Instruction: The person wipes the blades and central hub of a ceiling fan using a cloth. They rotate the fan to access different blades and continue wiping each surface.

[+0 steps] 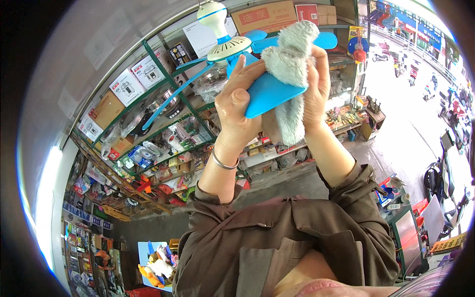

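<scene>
A small ceiling fan with a cream motor housing (229, 49) and blue plastic blades hangs above me. My left hand (237, 97), a metal bangle on its wrist, grips the near blue fan blade (272, 94) by its left edge. A fluffy grey cloth (291, 55) is wrapped over the blade's right edge, one end hanging below it. My right hand (317, 87) holds the cloth against that edge, its fingers partly hidden behind it. Another long blade (178, 94) slants down to the left, apart from my hands.
Green-framed shelves (157, 63) carry boxed appliances, including a rice cooker box (126, 86). Below sits a counter with small packaged goods (178, 163). Soft toys (159, 265) lie on a light blue surface behind me at lower left. Scooters (399, 63) stand in the bright street at right.
</scene>
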`<state>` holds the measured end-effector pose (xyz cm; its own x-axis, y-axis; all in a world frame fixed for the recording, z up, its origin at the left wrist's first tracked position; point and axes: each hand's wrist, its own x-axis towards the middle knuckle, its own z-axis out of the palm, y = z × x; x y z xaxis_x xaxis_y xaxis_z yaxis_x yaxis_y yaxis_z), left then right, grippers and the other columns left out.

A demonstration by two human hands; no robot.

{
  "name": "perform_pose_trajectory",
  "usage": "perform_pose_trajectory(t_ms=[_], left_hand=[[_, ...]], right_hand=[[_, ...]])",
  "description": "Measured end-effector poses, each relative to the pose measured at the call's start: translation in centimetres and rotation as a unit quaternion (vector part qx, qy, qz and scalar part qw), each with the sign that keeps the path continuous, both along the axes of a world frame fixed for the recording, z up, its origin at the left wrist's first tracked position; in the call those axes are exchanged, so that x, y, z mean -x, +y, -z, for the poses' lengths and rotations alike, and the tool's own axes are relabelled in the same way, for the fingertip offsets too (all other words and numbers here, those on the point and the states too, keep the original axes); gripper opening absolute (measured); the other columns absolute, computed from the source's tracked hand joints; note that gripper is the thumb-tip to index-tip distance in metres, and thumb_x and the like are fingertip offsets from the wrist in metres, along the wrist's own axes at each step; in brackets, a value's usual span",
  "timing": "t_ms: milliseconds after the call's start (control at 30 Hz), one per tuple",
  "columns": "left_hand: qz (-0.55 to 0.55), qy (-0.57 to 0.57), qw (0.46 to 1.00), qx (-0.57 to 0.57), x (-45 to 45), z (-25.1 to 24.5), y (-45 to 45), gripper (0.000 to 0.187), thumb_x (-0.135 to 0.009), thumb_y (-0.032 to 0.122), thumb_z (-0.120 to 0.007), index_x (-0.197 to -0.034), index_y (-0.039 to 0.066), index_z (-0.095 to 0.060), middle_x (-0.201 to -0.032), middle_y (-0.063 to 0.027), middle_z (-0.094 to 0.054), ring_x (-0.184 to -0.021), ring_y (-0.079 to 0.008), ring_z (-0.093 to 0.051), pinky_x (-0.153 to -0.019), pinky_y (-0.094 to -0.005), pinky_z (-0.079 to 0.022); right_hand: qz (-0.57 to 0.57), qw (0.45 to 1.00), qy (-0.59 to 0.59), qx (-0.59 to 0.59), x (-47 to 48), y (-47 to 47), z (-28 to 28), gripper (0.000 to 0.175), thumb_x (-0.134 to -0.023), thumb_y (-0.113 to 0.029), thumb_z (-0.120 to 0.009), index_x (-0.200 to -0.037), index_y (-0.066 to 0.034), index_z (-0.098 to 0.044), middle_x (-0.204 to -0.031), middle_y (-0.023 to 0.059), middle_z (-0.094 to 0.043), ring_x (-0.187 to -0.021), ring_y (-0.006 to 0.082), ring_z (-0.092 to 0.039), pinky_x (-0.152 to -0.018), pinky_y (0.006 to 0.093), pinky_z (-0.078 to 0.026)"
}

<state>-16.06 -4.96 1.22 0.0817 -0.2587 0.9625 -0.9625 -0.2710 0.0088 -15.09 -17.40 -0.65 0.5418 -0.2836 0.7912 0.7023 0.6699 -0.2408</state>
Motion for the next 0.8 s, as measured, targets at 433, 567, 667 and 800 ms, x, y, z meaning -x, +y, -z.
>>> perform_pose_trajectory(t_ms=[433,567,667,800], left_hand=[[-0.048,-0.013,0.999,-0.008,-0.6,0.2,-2.7,0.054,-0.103,0.037,-0.022,-0.112,-0.002,-0.060,-0.107,-0.0150,-0.067,-0.103,-0.0360,-0.063,-0.104,-0.0582,-0.036],[-0.033,-0.101,0.994,-0.039,-0.8,0.2,-2.5,0.032,-0.101,0.027,-0.036,-0.132,0.026,-0.045,-0.109,-0.0147,-0.066,-0.101,-0.0373,-0.063,-0.102,-0.0582,-0.037],[-0.053,-0.083,0.994,-0.044,-0.7,0.0,-2.2,0.036,-0.100,0.023,-0.041,-0.135,0.034,-0.040,-0.108,-0.0146,-0.066,-0.100,-0.0369,-0.064,-0.102,-0.0586,-0.037],[-0.073,-0.035,0.996,-0.029,0.4,-0.1,-1.9,0.029,-0.101,0.025,-0.039,-0.127,0.022,-0.050,-0.106,-0.0154,-0.067,-0.099,-0.0361,-0.065,-0.102,-0.0592,-0.037]], right_hand=[[0.140,0.989,-0.010,0.037,2.3,-2.5,0.9,0.033,-0.097,-0.026,-0.052,-0.121,-0.0057,-0.042,-0.109,0.0061,-0.053,-0.097,0.0109,-0.053,-0.083,0.0247,-0.045],[-0.018,0.999,0.048,-0.005,1.1,-2.9,0.1,0.019,-0.102,-0.020,-0.042,-0.116,-0.0079,-0.047,-0.101,0.0044,-0.060,-0.088,0.0076,-0.057,-0.076,0.0226,-0.048],[-0.048,0.995,0.082,0.021,2.0,-3.1,-0.3,0.021,-0.102,-0.021,-0.043,-0.120,-0.0108,-0.047,-0.104,0.0039,-0.060,-0.091,0.0078,-0.057,-0.077,0.0225,-0.049],[-0.002,0.999,0.024,0.038,3.9,-2.6,0.2,0.037,-0.098,-0.029,-0.052,-0.126,-0.0074,-0.043,-0.113,0.0053,-0.055,-0.103,0.0106,-0.051,-0.088,0.0269,-0.043]])
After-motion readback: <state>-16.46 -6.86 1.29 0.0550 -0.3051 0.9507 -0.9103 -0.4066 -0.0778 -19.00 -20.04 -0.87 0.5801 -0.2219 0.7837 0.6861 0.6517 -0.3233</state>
